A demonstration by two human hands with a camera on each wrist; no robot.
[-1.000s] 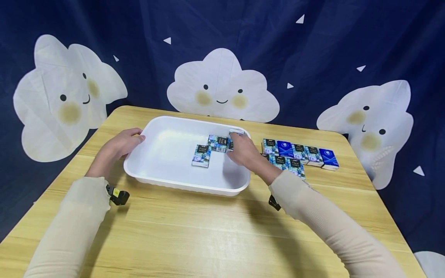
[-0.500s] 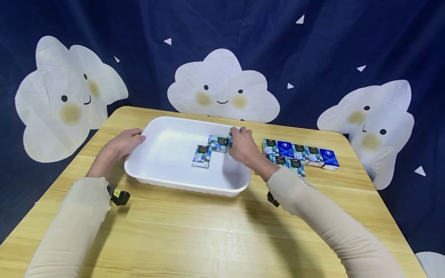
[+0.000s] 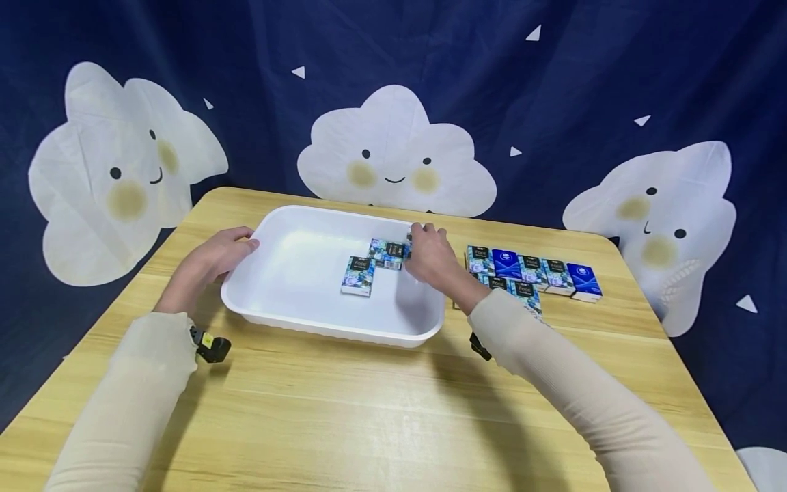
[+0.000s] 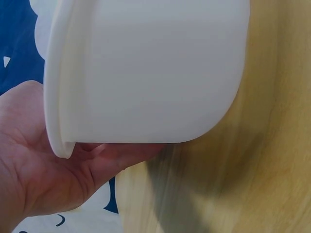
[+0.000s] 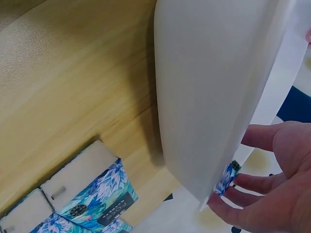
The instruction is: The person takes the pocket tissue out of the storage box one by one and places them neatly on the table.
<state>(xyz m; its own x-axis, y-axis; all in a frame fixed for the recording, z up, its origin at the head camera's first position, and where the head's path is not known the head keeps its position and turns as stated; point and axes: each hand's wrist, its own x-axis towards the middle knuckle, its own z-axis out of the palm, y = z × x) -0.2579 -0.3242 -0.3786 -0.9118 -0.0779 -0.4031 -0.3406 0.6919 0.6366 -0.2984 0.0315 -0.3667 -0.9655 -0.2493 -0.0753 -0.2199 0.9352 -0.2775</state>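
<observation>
A white plastic tray (image 3: 295, 273) stands on the table, its left rim gripped by my left hand (image 3: 218, 254), with the thumb over the edge and fingers against the outer wall (image 4: 155, 82). At the far right corner, my right hand (image 3: 432, 258) holds a floral tissue pack (image 5: 227, 178) just inside the rim; the hand covers most of the pack in the head view. Beside it in the tray lie two more floral packs, one sideways (image 3: 386, 253) against the held one and one lengthwise (image 3: 358, 276) nearer the front.
Right of the tray, several tissue packs stand in two rows on the wooden table (image 3: 344, 410), floral ones (image 3: 557, 275) mixed with blue ones (image 3: 583, 280). My right forearm partly hides the front row. A dark blue cloud-print curtain (image 3: 258, 137) hangs behind the table.
My right hand has turned slightly at the tray's far right corner, its fingers now up at the rim and covering more of the pack. My left hand has stayed on the left rim.
</observation>
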